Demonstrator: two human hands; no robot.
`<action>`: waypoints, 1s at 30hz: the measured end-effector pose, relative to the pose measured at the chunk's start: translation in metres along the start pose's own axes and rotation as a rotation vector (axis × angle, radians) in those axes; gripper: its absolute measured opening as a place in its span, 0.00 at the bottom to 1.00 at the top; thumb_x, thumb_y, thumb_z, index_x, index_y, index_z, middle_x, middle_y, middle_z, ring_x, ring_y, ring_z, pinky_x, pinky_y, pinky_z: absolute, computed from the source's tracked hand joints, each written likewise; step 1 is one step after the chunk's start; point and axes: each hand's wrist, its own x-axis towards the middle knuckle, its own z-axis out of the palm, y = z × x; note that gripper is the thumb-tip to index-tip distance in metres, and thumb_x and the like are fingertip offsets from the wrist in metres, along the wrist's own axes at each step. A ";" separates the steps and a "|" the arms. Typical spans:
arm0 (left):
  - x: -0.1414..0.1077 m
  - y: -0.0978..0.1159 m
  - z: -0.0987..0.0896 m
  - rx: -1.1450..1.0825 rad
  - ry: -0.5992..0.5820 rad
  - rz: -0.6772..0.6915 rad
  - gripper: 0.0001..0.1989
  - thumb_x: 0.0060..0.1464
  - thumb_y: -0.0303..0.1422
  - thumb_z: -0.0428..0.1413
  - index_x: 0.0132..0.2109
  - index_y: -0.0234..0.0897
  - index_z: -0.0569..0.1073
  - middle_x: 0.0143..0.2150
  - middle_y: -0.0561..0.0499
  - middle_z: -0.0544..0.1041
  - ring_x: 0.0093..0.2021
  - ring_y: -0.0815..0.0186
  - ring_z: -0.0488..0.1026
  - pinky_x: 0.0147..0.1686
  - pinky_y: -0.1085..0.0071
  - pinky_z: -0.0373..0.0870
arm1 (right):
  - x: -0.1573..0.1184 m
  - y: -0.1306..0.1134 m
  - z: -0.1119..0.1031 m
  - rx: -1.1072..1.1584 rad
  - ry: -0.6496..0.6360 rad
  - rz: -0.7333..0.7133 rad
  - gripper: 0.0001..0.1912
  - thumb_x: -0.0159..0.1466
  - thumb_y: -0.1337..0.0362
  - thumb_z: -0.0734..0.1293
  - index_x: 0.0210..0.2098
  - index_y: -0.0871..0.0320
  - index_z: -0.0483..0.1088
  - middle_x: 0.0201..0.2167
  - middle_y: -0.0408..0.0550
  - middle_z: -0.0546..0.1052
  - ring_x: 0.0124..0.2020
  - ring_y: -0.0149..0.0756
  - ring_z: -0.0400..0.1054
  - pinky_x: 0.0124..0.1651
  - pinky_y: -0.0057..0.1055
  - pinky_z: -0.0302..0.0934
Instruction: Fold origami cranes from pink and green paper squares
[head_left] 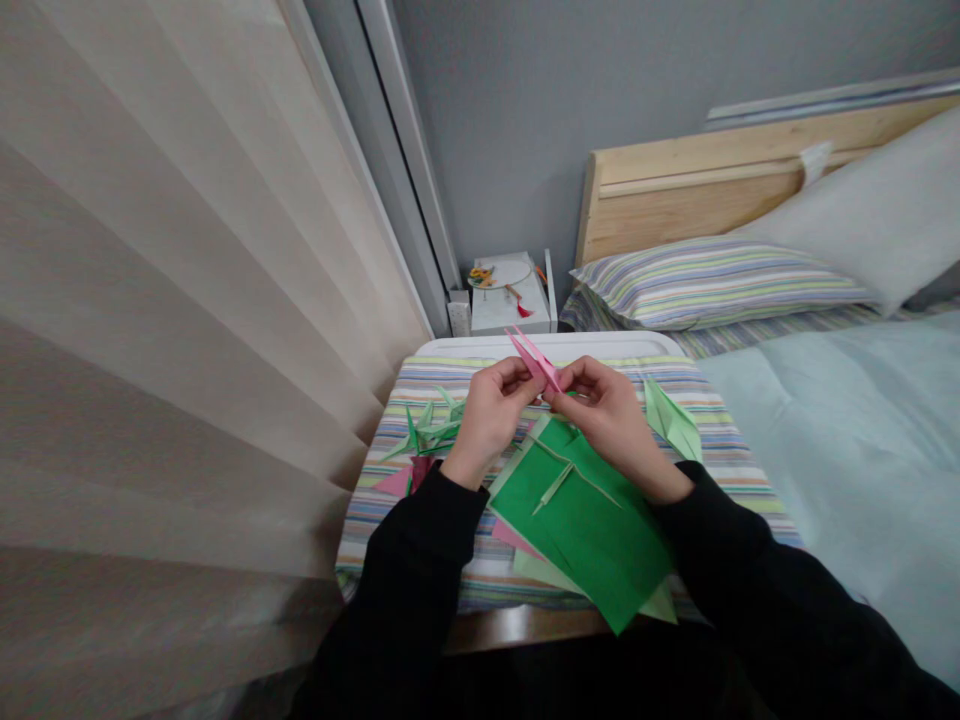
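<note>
Pinched between both hands is a folded pink origami paper [541, 366], its two narrow points sticking up and to the left. My left hand [495, 410] grips its left side with thumb and fingers. My right hand [609, 412] pinches its lower right edge. Below them lies a stack of paper sheets with a green sheet [592, 530] on top. A thin pale green folded strip [553, 489] rests on that sheet. Green folded paper cranes [429, 430] sit left of my left hand, and a light green folded paper [673, 420] lies right of my right hand.
A striped cloth [742, 480] covers the small table. Pink folded paper [395, 482] lies near my left sleeve. Behind stands a white nightstand [495, 315] with small ornaments. A curtain [187, 350] hangs close on the left; a bed [840, 430] with pillows is on the right.
</note>
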 end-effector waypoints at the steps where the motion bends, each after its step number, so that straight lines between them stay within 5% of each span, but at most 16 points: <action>1: 0.000 0.000 0.000 0.007 -0.011 0.006 0.10 0.50 0.34 0.66 0.38 0.33 0.78 0.37 0.47 0.82 0.36 0.67 0.76 0.40 0.71 0.71 | 0.000 -0.001 0.000 -0.009 -0.006 0.003 0.12 0.58 0.60 0.74 0.30 0.57 0.67 0.30 0.43 0.73 0.33 0.33 0.69 0.33 0.30 0.64; 6: -0.001 0.003 0.000 0.015 0.013 0.003 0.16 0.47 0.33 0.69 0.39 0.36 0.71 0.31 0.53 0.78 0.32 0.68 0.75 0.37 0.72 0.70 | 0.000 0.000 -0.001 0.030 0.016 0.026 0.12 0.58 0.58 0.75 0.32 0.57 0.69 0.31 0.44 0.73 0.32 0.33 0.68 0.32 0.30 0.62; 11: -0.004 0.007 0.002 0.038 -0.113 -0.007 0.15 0.48 0.35 0.69 0.36 0.34 0.72 0.30 0.53 0.75 0.30 0.70 0.72 0.34 0.73 0.69 | 0.002 0.005 -0.004 0.104 0.035 0.024 0.13 0.58 0.58 0.76 0.34 0.56 0.70 0.32 0.43 0.74 0.35 0.35 0.71 0.38 0.32 0.65; 22: -0.006 0.011 0.004 0.070 -0.123 0.005 0.09 0.52 0.32 0.65 0.36 0.33 0.74 0.30 0.53 0.74 0.30 0.70 0.71 0.34 0.73 0.68 | 0.003 -0.002 -0.004 0.021 0.146 0.007 0.12 0.57 0.59 0.75 0.30 0.57 0.70 0.27 0.42 0.73 0.29 0.33 0.68 0.36 0.32 0.60; 30: -0.006 0.010 0.003 0.035 -0.147 -0.004 0.09 0.51 0.33 0.66 0.38 0.33 0.77 0.34 0.50 0.78 0.35 0.68 0.75 0.39 0.71 0.70 | 0.001 -0.004 -0.007 -0.058 0.064 -0.049 0.12 0.64 0.59 0.70 0.26 0.57 0.71 0.24 0.42 0.72 0.28 0.32 0.64 0.34 0.32 0.56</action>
